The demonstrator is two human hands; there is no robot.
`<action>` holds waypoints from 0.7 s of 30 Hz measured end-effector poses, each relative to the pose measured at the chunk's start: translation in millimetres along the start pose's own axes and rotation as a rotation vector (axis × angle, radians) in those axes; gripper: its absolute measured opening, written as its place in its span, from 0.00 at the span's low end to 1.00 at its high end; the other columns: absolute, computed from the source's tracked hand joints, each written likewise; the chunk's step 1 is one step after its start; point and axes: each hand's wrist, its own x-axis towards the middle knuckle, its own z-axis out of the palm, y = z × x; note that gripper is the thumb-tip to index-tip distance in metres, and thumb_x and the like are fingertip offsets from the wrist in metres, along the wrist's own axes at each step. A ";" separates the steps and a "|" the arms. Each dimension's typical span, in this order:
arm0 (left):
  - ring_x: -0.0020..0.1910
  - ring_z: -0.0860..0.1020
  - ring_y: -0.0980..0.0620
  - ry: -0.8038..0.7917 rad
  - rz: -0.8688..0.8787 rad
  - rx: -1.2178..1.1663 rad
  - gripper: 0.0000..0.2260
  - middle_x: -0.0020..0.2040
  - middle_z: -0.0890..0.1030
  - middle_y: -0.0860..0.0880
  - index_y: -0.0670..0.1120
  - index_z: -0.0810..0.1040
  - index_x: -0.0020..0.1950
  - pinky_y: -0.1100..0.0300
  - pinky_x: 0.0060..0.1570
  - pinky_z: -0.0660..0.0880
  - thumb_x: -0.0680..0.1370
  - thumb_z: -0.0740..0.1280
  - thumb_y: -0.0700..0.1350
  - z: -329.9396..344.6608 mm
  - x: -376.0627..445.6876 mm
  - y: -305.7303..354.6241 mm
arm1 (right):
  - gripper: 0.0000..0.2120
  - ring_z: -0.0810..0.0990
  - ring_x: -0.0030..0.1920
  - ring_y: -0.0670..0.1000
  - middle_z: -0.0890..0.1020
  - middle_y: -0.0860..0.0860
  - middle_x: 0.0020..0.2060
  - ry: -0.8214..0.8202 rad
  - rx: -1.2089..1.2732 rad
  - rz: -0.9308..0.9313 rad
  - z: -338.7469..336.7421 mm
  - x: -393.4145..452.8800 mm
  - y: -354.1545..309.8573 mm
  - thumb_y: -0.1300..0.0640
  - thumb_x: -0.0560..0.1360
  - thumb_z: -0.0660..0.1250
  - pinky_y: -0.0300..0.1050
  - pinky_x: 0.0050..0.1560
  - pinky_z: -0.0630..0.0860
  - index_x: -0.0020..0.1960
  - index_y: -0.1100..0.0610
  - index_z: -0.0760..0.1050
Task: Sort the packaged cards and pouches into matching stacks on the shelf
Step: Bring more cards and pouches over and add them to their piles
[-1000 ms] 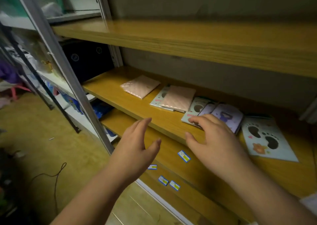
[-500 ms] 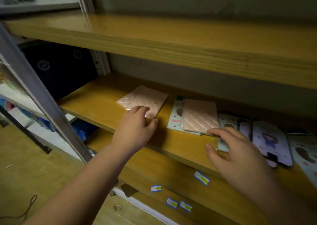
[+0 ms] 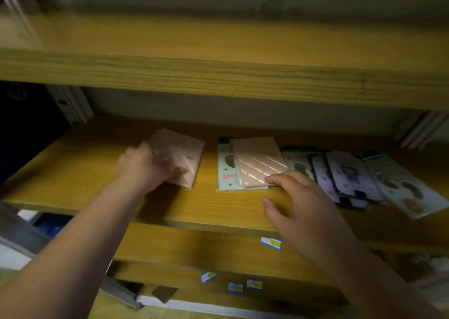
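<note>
The left hand (image 3: 150,165) is grabbing a pink pouch (image 3: 181,158) on the shelf (image 3: 80,170) while the right hand (image 3: 303,204), fingers spread, is touching another pink pouch (image 3: 260,164) lying on a card (image 3: 227,173), so that slippery pouch could be sliding off.

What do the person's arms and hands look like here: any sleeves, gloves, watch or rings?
Both forearms are bare as far as the frame shows, with no sleeve in view. The left hand and right hand wear no gloves. No watch, bracelet or ring can be made out, though the left hand is motion-blurred.
</note>
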 end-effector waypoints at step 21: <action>0.36 0.84 0.52 -0.487 0.199 -1.336 0.11 0.43 0.87 0.50 0.51 0.75 0.57 0.60 0.28 0.76 0.77 0.72 0.43 48.7 -111.1 116.8 | 0.36 0.69 0.68 0.65 0.67 0.64 0.71 -0.216 -0.571 0.674 -46.1 -3.5 105.4 0.34 0.76 0.49 0.60 0.65 0.70 0.77 0.54 0.59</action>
